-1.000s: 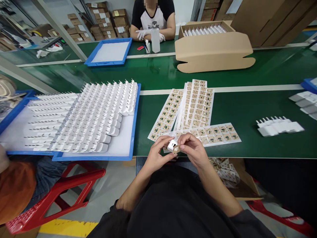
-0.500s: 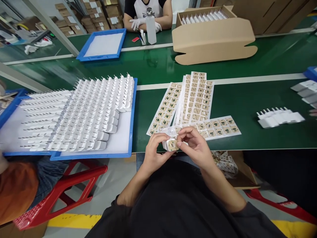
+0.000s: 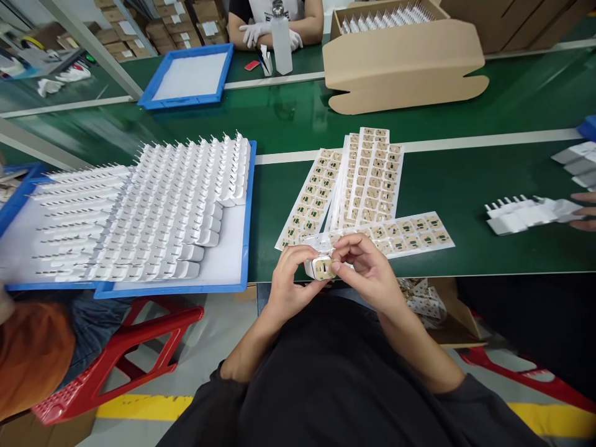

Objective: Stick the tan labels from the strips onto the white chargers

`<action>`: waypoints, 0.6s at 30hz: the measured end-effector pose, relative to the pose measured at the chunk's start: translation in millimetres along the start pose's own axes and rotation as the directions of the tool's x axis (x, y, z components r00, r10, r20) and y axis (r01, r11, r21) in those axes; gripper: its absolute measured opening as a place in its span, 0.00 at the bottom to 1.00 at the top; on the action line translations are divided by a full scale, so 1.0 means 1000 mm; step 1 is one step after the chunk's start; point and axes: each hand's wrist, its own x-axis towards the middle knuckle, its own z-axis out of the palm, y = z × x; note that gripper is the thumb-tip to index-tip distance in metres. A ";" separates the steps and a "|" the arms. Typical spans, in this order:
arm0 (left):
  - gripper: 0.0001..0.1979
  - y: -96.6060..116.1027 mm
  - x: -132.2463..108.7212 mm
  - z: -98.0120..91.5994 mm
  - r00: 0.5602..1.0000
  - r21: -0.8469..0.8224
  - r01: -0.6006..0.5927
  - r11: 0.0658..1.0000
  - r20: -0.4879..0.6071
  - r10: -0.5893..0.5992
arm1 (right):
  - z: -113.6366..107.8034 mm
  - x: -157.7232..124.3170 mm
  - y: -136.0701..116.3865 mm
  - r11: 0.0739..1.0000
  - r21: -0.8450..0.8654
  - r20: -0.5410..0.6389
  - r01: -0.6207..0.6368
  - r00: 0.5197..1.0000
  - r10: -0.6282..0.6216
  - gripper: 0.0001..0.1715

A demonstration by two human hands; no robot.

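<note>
A white plug adapter (image 3: 317,268) is held near the table edge between the thumb and fingers of my left hand (image 3: 294,273). Its end face is turned up toward me and carries a tan sticker (image 3: 323,267) with a dark slot. My right hand (image 3: 365,268) pinches at the right edge of that sticker, thumb and index finger closed. Just beyond my fingers lies a label sheet (image 3: 416,234) with rows of tan stickers. Behind it, more sticker sheets (image 3: 372,177) overlap in a fan.
On the left, a blue tray (image 3: 246,248) holds rows of white adapters with pins up. Several white adapters (image 3: 521,214) lie at right by another person's hand (image 3: 585,211). Across the table are a bottle (image 3: 282,43), an open carton (image 3: 405,62) and a gloved person.
Another person's hand has come in at the right edge beside the white adapters. My hands stay almost in place at the adapter and sticker. The view has shifted slightly.
</note>
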 end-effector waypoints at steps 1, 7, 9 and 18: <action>0.19 0.000 0.000 0.000 1.000 0.003 -0.001 1.000 0.000 0.001 | 0.000 0.000 0.000 1.000 0.000 0.000 0.001 1.000 -0.001 0.12; 0.19 0.001 0.001 -0.001 1.000 0.007 -0.004 1.000 0.010 0.004 | 0.001 0.001 -0.003 1.000 -0.013 -0.002 -0.005 1.000 0.005 0.12; 0.19 0.001 0.001 -0.001 1.000 0.014 -0.007 1.000 0.013 0.007 | 0.001 0.001 -0.005 0.999 -0.029 -0.008 -0.014 1.000 0.014 0.12; 0.18 0.000 0.002 -0.002 0.999 0.057 -0.036 0.998 0.016 0.035 | 0.003 0.001 -0.007 0.995 -0.098 -0.033 -0.025 0.999 0.022 0.12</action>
